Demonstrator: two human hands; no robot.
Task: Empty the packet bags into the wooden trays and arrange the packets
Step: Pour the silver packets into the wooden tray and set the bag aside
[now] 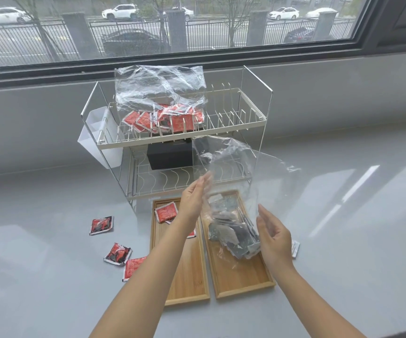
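Two hands flank a clear bag (231,191) of dark packets over the right tray (241,284).
Left hand (192,203) at 10 o'clock, right hand (273,236) at 4, fingers straight, gripping nothing; best steady the bag's bottom so packets land in-tray.

Two trays (180,279) (243,276) lie side by side before the rack (180,140), loose packets (117,253) to their left.

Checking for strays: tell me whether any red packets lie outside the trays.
Yes, three red packets lie on the grey counter, left of the left wooden tray.
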